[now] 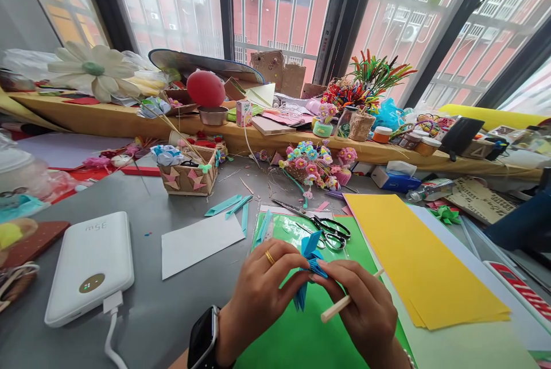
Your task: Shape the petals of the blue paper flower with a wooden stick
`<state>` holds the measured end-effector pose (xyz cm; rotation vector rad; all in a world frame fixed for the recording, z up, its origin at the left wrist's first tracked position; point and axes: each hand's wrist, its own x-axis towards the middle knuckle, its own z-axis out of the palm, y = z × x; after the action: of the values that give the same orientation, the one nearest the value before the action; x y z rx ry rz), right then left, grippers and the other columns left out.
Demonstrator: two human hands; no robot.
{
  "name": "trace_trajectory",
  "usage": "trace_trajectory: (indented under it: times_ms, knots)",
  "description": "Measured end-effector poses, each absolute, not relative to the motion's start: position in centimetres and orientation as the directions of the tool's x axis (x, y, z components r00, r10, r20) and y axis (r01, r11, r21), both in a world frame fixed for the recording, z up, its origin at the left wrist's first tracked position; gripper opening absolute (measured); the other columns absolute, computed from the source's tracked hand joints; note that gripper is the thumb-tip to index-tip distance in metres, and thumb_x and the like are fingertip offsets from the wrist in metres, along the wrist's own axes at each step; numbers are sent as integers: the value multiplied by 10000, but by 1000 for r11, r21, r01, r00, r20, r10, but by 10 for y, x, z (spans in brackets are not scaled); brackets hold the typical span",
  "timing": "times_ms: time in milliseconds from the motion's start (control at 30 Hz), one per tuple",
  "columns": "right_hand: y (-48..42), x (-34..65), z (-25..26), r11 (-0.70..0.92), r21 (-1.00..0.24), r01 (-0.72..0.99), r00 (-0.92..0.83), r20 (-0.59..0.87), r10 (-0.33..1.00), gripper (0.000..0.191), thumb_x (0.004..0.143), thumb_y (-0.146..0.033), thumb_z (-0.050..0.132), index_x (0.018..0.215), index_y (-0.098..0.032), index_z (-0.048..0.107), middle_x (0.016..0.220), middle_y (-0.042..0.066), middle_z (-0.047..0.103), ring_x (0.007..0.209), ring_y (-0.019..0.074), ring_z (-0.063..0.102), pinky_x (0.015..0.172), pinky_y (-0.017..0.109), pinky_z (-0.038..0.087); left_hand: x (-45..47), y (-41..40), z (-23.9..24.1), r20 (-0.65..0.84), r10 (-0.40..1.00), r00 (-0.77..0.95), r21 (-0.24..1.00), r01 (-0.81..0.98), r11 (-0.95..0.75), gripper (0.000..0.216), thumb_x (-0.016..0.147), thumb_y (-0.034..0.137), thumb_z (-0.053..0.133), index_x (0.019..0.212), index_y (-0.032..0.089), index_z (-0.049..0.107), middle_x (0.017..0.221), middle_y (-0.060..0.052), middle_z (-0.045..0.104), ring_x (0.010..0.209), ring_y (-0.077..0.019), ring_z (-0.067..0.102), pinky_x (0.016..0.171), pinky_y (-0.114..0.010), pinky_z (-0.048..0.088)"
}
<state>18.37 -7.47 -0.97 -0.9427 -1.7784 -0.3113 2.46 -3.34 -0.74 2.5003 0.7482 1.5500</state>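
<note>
Both hands meet over a green sheet (279, 331), pinching a folded blue paper piece (313, 251) with pointed petals. My left hand (262, 283), with a ring and a watch, grips its left side between thumb and fingers. On the other side, my right hand (361, 300) is closed on the paper too. A pale wooden stick (336, 308) also lies in the right hand, held across the palm. Black-handled scissors (333, 231) rest just beyond the hands. Several folded blue paper strips (224, 206) lie farther left.
A white card (202, 245) and a white power bank (92, 265) with a cable are at left. Yellow paper sheets (413, 254) spread at right. Behind stand a cardboard box (189, 179), small pastel flowers (312, 162) and a crowded ledge (241, 136) under the windows.
</note>
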Motion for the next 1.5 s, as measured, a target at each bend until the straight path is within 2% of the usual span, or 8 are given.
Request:
trace_trajectory:
  times_ms: [233,667,867,1167,1400,1500]
  knots:
    - [-75,182,-10,635,-209,744,-124,890,438,129,813,-173,586,936,-190,620,665,24,668,568,117,632,499,200,507,24,-33,-7,812,463,354,341,355,-870,26,796,157,567,791,181,573,719,-32,621,687,-155,576,624,-264,483]
    - [-74,181,-12,620,-165,767,-130,907,401,109,797,-150,605,903,-146,631,658,33,668,566,117,629,512,202,487,26,-36,-8,793,489,362,356,376,-855,36,801,159,560,824,181,578,737,-24,626,701,-153,587,639,-260,476]
    - [-74,179,-16,614,-136,777,-183,885,428,106,797,-126,598,898,-141,627,659,37,676,574,125,633,519,215,484,28,-36,-7,749,511,422,344,411,-844,66,798,151,534,765,183,581,691,-13,630,633,-147,569,579,-250,447]
    - [-72,184,-8,655,-234,718,-209,826,524,136,841,-190,542,950,-173,621,732,47,680,656,141,645,583,227,522,19,-29,-1,649,570,503,469,326,-821,97,829,173,515,750,183,570,690,-5,637,635,-135,589,601,-228,451]
    - [-70,186,-5,672,-271,689,-195,824,532,100,838,-220,545,897,-170,608,717,47,663,649,142,640,573,224,529,17,-27,0,644,549,532,455,310,-835,140,844,188,489,739,175,580,677,-17,632,617,-135,585,578,-223,445]
    - [-70,188,-1,665,-356,657,-150,802,578,92,813,-226,580,889,-182,606,719,37,644,632,136,626,545,217,520,15,-26,2,624,569,536,492,296,-819,133,837,198,503,737,174,587,679,-20,631,619,-136,580,576,-222,443]
